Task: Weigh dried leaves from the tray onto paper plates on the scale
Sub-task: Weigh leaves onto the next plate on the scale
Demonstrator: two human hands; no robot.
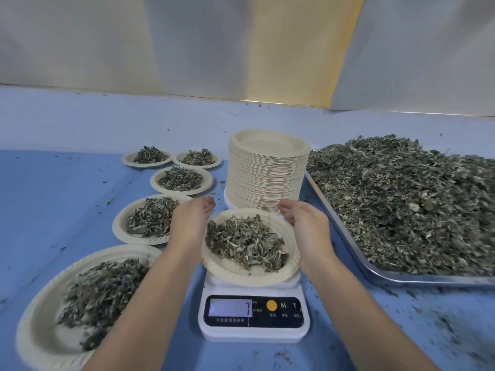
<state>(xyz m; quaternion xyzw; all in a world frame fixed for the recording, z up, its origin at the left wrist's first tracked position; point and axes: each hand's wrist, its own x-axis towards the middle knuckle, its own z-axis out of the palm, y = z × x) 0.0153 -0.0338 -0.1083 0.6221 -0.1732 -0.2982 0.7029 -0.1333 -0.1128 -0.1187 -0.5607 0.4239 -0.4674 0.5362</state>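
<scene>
A paper plate [284, 269] holding a heap of dried leaves [245, 241] sits on a small white digital scale [253, 317], whose display reads 7. My left hand [191, 218] hovers over the plate's left rim, fingers loosely curled, nothing visibly held. Over the right rim hangs my right hand [302, 216], cupped with relaxed fingers, and a thin stem dangles just off its fingertips. The metal tray [375, 274] heaped with dried leaves [407, 199] lies to the right.
A tall stack of empty paper plates [267, 172] stands behind the scale. Several filled plates line the left: [88, 298], [146, 219], [182, 180], [146, 158], [197, 159]. Leaf crumbs scatter over the blue table [53, 199]. A pale curtain hangs behind.
</scene>
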